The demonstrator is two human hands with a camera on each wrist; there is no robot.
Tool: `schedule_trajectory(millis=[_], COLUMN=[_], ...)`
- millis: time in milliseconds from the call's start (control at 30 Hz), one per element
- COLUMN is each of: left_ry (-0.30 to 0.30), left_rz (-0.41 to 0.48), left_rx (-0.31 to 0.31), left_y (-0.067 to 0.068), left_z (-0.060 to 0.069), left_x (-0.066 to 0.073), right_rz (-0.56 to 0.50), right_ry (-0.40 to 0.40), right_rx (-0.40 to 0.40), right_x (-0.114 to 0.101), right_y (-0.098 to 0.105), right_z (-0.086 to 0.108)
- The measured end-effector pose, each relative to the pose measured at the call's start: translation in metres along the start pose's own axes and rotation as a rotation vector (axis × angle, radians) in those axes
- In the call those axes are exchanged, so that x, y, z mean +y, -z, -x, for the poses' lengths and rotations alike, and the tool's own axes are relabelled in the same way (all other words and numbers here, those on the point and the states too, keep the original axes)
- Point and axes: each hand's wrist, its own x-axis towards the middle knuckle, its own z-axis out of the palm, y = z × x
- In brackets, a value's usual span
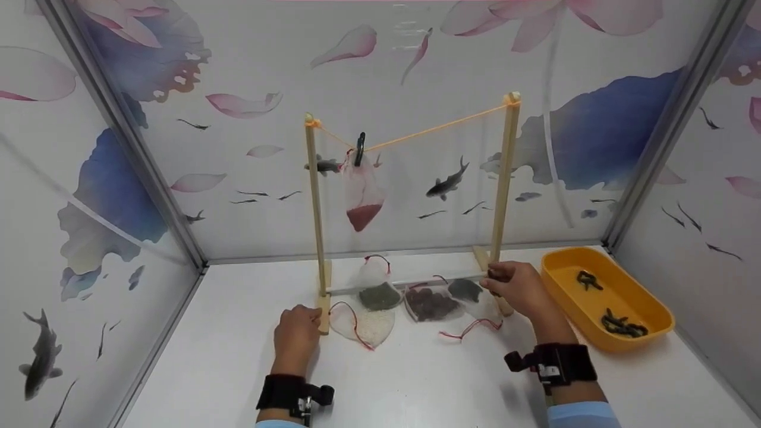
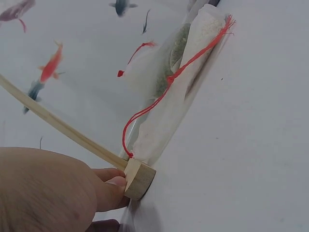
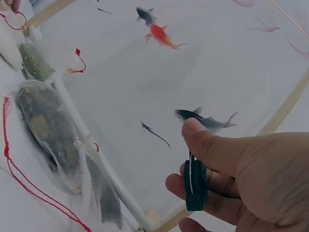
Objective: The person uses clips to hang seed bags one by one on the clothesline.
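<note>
Booth (image 1: 267, 238) of metal-framed printed panels (image 1: 410, 71)

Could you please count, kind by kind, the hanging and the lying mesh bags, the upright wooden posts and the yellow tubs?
Hanging mesh bag: 1
Lying mesh bags: 4
Upright wooden posts: 2
Yellow tub: 1
Total: 8

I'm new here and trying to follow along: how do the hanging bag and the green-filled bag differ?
The hanging bag dangles from the orange cord, held by a dark clip; the green-filled bag rests low, by the white bar. The hanging bag's contents look reddish; the green-filled bag's look green. Both are sheer, whitish bags, only partly filled.
</note>
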Motion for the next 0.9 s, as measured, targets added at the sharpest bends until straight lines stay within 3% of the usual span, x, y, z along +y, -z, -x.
schedule_trajectory(millis=[300,600,800,900], left_ry=[0.008,0.005,-0.014,-0.049], left_rz=[-0.002,-0.020,0.014,-0.016], left_rx=[-0.012,-0.025,0.036,0.033], left_y=[-0.001,0.003,-0.003,-0.008], left_z=[0.001,0.001,0.002,0.003], left_x=[0.001,0.002,0.011,0.018], right_rz=[0.028,-0.189,-0.194,-0.184], right_ry=[0.037,-0.010,0.014,0.030], right_rx=[0.060,0.128,0.217,0.255], right_x=[0.002,-0.002,-0.005,-0.006], right_y=[-0.007,-0.010,-0.014,-0.016], right_z=[0.005,0.003,0.003,0.002])
